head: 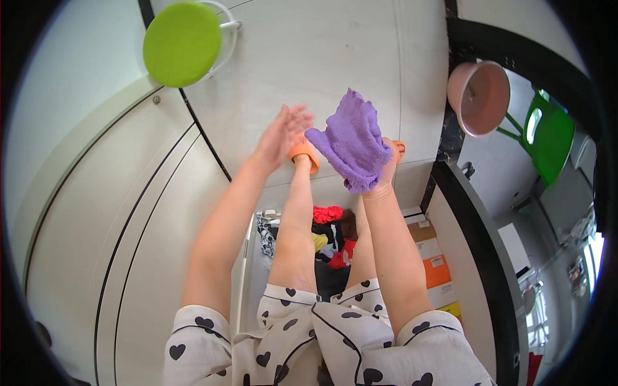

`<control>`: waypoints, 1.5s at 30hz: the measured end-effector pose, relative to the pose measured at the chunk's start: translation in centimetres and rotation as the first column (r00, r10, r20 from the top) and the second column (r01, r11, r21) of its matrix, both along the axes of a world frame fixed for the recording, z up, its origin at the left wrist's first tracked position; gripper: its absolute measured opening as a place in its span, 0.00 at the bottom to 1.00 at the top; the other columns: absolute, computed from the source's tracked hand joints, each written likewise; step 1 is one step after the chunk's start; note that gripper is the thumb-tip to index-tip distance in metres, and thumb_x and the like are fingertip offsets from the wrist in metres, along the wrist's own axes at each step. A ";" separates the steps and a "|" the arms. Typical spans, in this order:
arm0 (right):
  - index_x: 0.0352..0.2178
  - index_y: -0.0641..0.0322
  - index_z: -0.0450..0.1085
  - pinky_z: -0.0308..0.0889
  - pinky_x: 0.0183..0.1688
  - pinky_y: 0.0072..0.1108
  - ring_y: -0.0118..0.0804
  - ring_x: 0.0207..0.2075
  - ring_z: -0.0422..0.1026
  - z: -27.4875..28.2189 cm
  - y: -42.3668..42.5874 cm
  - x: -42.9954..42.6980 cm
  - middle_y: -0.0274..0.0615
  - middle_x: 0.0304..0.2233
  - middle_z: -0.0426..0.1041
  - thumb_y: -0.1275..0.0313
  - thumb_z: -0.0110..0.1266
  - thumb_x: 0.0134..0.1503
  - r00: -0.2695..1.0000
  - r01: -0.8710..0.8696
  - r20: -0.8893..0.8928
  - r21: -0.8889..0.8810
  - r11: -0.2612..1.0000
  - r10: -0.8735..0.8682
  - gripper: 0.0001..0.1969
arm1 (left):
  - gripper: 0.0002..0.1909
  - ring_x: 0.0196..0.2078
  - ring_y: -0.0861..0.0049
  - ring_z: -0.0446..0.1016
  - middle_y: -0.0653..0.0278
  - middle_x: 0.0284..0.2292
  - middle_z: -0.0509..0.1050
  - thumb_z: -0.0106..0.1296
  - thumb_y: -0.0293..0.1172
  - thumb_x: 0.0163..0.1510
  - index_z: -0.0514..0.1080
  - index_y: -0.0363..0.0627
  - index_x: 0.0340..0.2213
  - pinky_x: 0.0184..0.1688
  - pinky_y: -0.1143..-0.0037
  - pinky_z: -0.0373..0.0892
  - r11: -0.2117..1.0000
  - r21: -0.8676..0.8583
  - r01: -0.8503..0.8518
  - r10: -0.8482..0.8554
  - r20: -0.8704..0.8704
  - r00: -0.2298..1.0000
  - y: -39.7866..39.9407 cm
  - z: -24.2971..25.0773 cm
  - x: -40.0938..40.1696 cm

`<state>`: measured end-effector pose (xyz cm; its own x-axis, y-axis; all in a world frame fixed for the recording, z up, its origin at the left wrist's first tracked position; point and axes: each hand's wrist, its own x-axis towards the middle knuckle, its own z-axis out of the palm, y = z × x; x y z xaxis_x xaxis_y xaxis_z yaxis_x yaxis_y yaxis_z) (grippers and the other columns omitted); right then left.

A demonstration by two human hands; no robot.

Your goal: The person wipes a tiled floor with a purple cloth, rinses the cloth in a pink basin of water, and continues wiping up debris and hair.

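A crumpled purple cloth (355, 144) rests in my right hand (387, 166), which reaches out above the floor. The cloth covers most of that hand's fingers, and one corner of it points away from me. To the left of the cloth is my left hand (285, 132), blurred, with its fingers apart and nothing in it. A small gap separates its fingertips from the cloth. Below my hands, my feet are in orange slippers (313, 161).
Behind my legs lies a pile of clothes (333, 236). A green-topped stool (182, 44) is at the far left, beside white door panels (159, 188). To the right are a pink basin (485, 99), a green chair (550, 137) and stacked boxes (437, 270).
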<state>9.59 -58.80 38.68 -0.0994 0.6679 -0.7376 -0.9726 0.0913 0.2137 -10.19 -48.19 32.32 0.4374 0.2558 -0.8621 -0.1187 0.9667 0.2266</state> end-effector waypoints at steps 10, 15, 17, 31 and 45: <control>0.41 0.69 0.69 0.72 0.44 0.32 0.44 0.39 0.74 2.3 -13.0 17.0 0.47 0.39 0.75 0.72 0.44 0.47 0.950 0.136 0.294 -0.095 0.986 -0.103 0.19 | 0.45 0.55 0.66 0.68 0.55 0.55 0.68 0.26 0.71 0.60 0.58 0.43 0.60 0.58 0.65 0.65 0.935 -0.140 0.327 -0.267 0.332 0.905 -8.7 6.2 22.9; 0.52 0.73 0.64 0.69 0.52 0.36 0.53 0.49 0.72 6.0 -19.4 25.4 0.58 0.48 0.72 0.67 0.45 0.48 0.965 0.262 -0.008 0.065 0.963 -0.262 0.29 | 0.43 0.57 0.66 0.68 0.56 0.55 0.68 0.29 0.69 0.60 0.60 0.43 0.59 0.59 0.65 0.63 0.866 -0.235 0.441 -0.324 0.410 0.853 -13.3 7.4 34.6; 0.52 0.73 0.64 0.68 0.53 0.29 0.44 0.46 0.73 7.0 -21.5 28.0 0.52 0.47 0.72 0.73 0.43 0.45 0.988 0.142 0.065 0.013 0.990 -0.142 0.30 | 0.43 0.59 0.65 0.66 0.55 0.56 0.68 0.30 0.69 0.60 0.61 0.44 0.59 0.61 0.65 0.61 0.841 -0.265 0.472 -0.317 0.465 0.826 -14.6 7.5 38.9; 0.54 0.73 0.62 0.63 0.58 0.34 0.44 0.51 0.71 1.5 -27.8 39.4 0.50 0.52 0.69 0.76 0.40 0.50 0.789 0.564 0.296 -0.001 0.826 -0.538 0.27 | 0.11 0.40 0.84 0.71 0.73 0.36 0.74 0.46 0.37 0.65 0.72 0.45 0.42 0.43 0.77 0.68 0.802 0.076 0.593 -0.597 0.077 0.798 -13.9 4.6 55.6; 0.55 0.66 0.64 0.64 0.51 0.22 0.38 0.48 0.69 -17.9 -19.6 48.2 0.45 0.49 0.70 0.81 0.51 0.49 0.547 0.371 0.779 -0.553 0.746 0.305 0.29 | 0.21 0.45 0.76 0.74 0.64 0.44 0.76 0.46 0.33 0.62 0.68 0.40 0.54 0.50 0.77 0.68 0.336 0.552 0.763 -0.806 -0.251 0.536 -8.8 -10.7 66.6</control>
<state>57.75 -78.42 20.80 0.7468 0.0313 -0.6643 -0.6587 -0.1020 -0.7454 56.45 -56.97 21.58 0.7406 0.1532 -0.6543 0.5926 0.3101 0.7434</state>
